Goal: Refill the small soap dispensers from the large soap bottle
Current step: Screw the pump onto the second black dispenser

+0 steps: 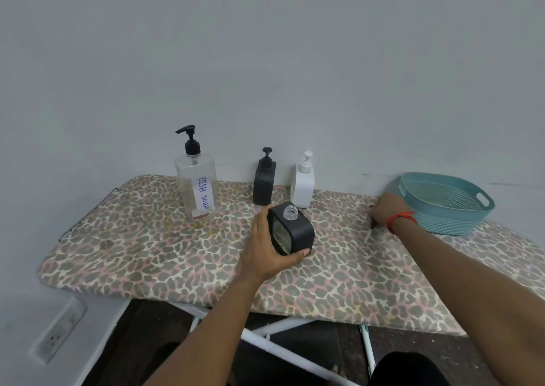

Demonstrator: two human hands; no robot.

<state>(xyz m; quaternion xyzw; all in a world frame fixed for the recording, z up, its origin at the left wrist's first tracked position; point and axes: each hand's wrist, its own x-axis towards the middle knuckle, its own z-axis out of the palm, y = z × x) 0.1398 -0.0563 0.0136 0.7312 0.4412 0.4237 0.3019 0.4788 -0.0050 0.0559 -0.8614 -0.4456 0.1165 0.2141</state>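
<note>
- While the left hand (267,245) wraps around the open dispenser (292,228), thumb at its near lower corner and fingers behind, the bottle stands tilted on the bench (147,253) with its bare threaded neck facing up — no pump on it.
- Over by the teal basket (448,206), the right hand (383,209) is curled knuckles-down on the bench; it may be setting down something small and dark, but I cannot tell what, or whether it grips anything.
- At the back stands the large soap bottle (196,188), labelled DISH SOAP, pump still on and only a little liquid showing at the bottom.
- Beside it, against the wall, a black dispenser (264,183) and a white dispenser (304,183) wait upright, both capped.
- Risk, as I judge it: the neck is narrow, so a hasty pour would run down the side and soak the patterned cover.
- Tilted as it is, the held dispenser could spill its contents — it needs to sit level first.
- With so little in the big bottle, steep tipping will probably be needed, which invites a sudden glug.
</note>
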